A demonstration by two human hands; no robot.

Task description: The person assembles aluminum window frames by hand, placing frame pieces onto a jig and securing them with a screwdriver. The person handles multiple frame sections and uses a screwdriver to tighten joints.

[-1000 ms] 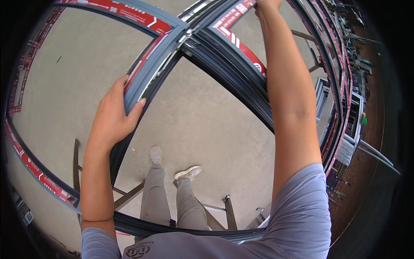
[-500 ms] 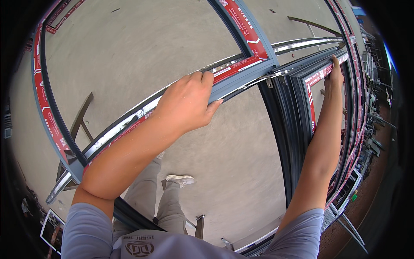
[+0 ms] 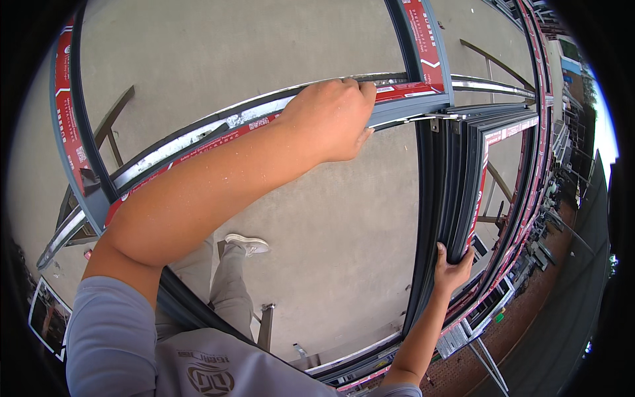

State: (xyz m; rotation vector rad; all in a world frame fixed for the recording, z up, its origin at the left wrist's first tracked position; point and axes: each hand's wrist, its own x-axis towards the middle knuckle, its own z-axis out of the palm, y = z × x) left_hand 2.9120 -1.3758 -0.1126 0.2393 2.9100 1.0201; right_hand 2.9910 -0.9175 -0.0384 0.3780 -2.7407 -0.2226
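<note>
My left hand is closed over a grey window-frame crossbar with red protective film, its thumb on the near side. To its right, a dark grey sash stands out at an angle from the frame, with a small metal hinge at its corner. My right hand grips the near end of the sash's edge, thumb on the left face and fingers around the right side. The palm hides part of that edge.
The big frame's left upright and right rail curve around me. Dark metal stand legs show below it on the concrete floor. Stacked metal profiles lie beyond the right side. A white-edged frame leans at lower left.
My right hand has moved from the sash's far top edge to its near end. My left hand remains on the crossbar, slightly farther right. The whole view has shifted.
</note>
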